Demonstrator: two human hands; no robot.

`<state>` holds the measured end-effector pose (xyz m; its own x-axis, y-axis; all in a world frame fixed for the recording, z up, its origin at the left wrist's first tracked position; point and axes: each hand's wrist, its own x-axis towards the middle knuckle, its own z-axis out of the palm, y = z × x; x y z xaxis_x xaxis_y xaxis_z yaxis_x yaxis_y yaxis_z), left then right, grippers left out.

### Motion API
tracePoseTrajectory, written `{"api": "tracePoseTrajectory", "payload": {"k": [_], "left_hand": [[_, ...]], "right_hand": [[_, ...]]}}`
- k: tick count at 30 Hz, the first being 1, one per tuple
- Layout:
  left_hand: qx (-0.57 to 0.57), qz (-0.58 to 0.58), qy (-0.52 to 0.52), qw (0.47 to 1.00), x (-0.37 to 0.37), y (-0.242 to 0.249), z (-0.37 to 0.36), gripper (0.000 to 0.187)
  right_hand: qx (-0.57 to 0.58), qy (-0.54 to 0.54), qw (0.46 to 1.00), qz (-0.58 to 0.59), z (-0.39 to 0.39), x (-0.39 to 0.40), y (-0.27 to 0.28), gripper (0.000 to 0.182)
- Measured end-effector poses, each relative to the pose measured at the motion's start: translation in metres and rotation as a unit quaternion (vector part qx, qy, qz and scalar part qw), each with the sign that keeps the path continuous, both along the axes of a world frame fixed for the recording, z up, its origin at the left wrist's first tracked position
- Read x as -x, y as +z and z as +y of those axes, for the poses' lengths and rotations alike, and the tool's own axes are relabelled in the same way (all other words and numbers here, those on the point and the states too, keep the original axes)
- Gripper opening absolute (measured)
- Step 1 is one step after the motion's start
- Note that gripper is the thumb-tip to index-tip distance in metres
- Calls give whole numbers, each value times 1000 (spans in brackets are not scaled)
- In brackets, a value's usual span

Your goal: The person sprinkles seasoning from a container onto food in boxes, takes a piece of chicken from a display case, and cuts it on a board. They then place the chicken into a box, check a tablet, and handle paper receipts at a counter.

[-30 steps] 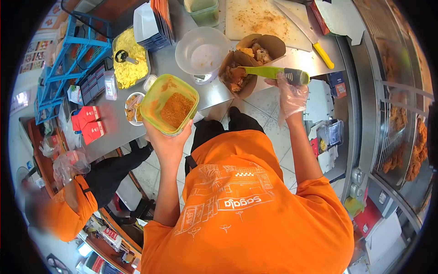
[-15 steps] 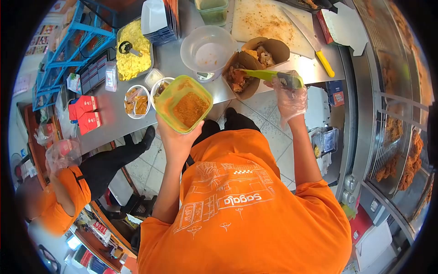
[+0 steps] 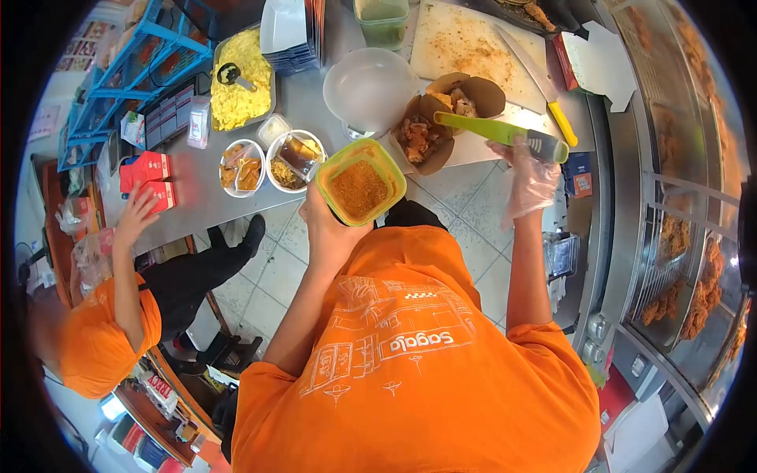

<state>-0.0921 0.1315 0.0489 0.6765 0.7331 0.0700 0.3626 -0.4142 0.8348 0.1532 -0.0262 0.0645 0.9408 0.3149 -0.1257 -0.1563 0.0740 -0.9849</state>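
My bare left hand (image 3: 337,232) holds a green square tub (image 3: 361,183) of orange-brown powder by its side and base. In a clear plastic glove, my right hand (image 3: 527,175) grips green-handled tongs (image 3: 501,135), whose tip reaches left over the food boxes. Beneath that tip, a brown cardboard box (image 3: 430,162) holds reddish fried pieces. A second brown box (image 3: 485,94) with paler pieces stands right behind it. The translucent round bowl (image 3: 369,88) is behind the tub, and two white round cups of food (image 3: 296,162) (image 3: 242,168) stand to its left.
A yellow-handled knife (image 3: 561,122) lies across the white cutting board (image 3: 441,47). Yellow shredded food fills a tray (image 3: 236,98) at the back left. Red boxes (image 3: 146,173) stand at the left counter edge, by a co-worker's hand. Fried chicken fills the display case on the right.
The tub has moved right, uncovering a white cup, and is held lower. My right hand and the tongs have shifted right. The co-worker's hand has come up to the red boxes.
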Motion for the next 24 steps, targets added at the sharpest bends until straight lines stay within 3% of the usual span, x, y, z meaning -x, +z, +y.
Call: {"api": "tracePoseTrajectory", "payload": {"k": [2, 3, 8, 13, 20, 22, 24], "left_hand": [[26, -19, 19, 999, -1, -3, -2, 76], [24, -22, 19, 999, -3, -2, -2, 76], [78, -64, 20, 995, -4, -4, -4, 77], [43, -62, 4, 997, -6, -4, -1, 81], [-16, -3, -31, 999, -8, -5, 6, 87], [-56, 5, -43, 997, -12, 6, 5, 87], [-129, 0, -62, 990, -14, 12, 3, 88]], "right_hand": [[-56, -22, 997, 38, -2, -5, 5, 18], [-19, -12, 999, 43, -4, -6, 5, 21], [-42, 11, 999, 29, -4, -6, -7, 24], [-162, -64, 983, 62, -9, -8, 2, 24], [-136, -4, 988, 66, -7, 44, 60, 20], [-42, 203, 977, -44, -6, 58, 54, 19], [278, 279, 900, -186, 14, 76, 78, 21]]}}
